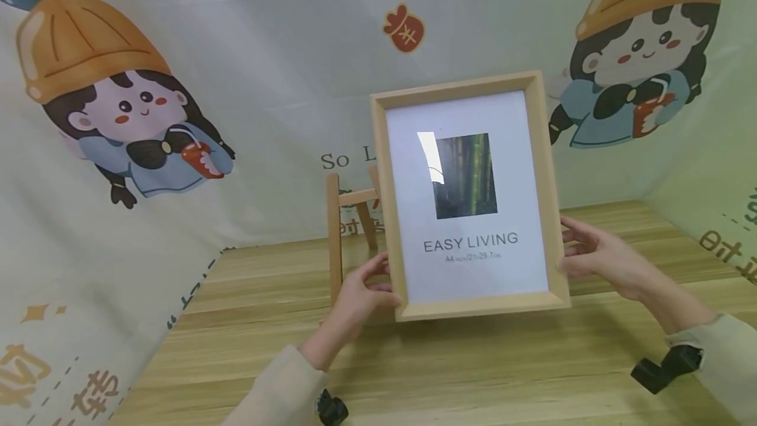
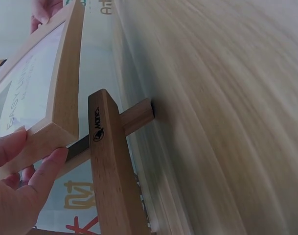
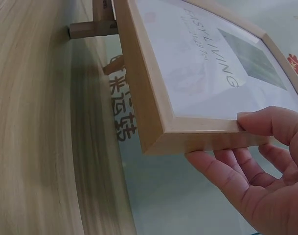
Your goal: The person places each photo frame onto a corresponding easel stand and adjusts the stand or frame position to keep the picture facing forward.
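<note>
Both hands hold a light wooden picture frame (image 1: 387, 215) upright, tilted slightly, its printed sheet reading "EASY LIVING" below a dark bamboo photo. My left hand (image 1: 363, 291) grips the lower left side, thumb on the front and fingers behind the edge, as the left wrist view shows. On the opposite side my right hand (image 1: 609, 258) pinches the frame's edge (image 3: 197, 142) between thumb and fingers. Behind the picture frame stands a small wooden easel (image 1: 334, 235), mostly hidden by it in the head view. In the left wrist view the frame's lower corner is beside the easel's bar (image 2: 112, 166).
The easel stands on a wood-grain table (image 1: 236, 347). A pale cloth (image 1: 284, 51) printed with cartoon figures hangs behind and at the sides. Black wrist devices sit at both cream sleeves (image 1: 278, 386).
</note>
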A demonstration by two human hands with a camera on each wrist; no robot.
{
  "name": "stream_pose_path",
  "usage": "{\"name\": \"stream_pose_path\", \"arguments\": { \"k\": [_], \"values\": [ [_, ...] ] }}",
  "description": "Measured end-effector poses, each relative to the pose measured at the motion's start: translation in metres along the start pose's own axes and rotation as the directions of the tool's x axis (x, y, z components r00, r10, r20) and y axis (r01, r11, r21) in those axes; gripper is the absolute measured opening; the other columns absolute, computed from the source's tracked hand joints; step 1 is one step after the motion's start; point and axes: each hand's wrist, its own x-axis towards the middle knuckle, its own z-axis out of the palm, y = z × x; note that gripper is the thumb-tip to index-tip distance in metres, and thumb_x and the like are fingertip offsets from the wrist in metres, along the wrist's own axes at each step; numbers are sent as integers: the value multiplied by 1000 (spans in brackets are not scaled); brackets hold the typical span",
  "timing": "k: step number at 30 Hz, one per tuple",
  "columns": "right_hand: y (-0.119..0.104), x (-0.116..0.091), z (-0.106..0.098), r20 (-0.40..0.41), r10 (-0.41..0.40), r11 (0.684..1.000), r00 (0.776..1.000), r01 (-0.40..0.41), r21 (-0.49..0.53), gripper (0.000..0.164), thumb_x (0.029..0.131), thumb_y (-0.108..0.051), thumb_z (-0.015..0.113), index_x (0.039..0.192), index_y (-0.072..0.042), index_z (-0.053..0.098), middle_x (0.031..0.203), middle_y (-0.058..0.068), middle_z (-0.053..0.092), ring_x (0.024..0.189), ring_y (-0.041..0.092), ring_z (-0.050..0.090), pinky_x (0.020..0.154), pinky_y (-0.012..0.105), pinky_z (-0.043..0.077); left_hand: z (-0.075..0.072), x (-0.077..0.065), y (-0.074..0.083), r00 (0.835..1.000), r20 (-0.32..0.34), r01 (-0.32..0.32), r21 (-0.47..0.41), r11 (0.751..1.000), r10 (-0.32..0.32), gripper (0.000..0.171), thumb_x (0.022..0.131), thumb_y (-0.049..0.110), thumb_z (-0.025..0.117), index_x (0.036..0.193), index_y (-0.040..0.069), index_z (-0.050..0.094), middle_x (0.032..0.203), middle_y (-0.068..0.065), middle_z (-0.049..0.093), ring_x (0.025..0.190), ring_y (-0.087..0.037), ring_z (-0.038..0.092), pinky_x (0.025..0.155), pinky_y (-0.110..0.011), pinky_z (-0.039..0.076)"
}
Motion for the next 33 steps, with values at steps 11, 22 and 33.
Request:
{"name": "stream_pose_path", "arguments": {
  "k": [11,22,33],
  "values": [
    [-3,12,11,-2,-25,999,1000,25,40,83,81,-1,61,144,5,7,107,0,48,90,4,56,74,30,56,-12,-1,1,999,-43,-27,11,1000,27,80,66,-24,60,138,1,38,118,-21,50,82,-15,59,71,-30,57],
    [-9,23,23,-8,-22,998,1000,22,55,83,80,1,61,144,6,7,116,17,43,90,2,54,75,28,55,-26,-2,3,996,-76,-35,77,996,40,77,67,-22,62,137,1,39,119,-21,51,88,-20,60,74,-31,56],
    [-15,30,32,-4,-46,996,999,46,70,83,80,1,61,144,5,8,121,23,40,91,4,53,74,28,55,-38,-4,7,997,-79,-18,78,997,25,77,69,-20,61,139,2,37,119,-19,50,88,-18,59,73,-29,56]
  ]
}}
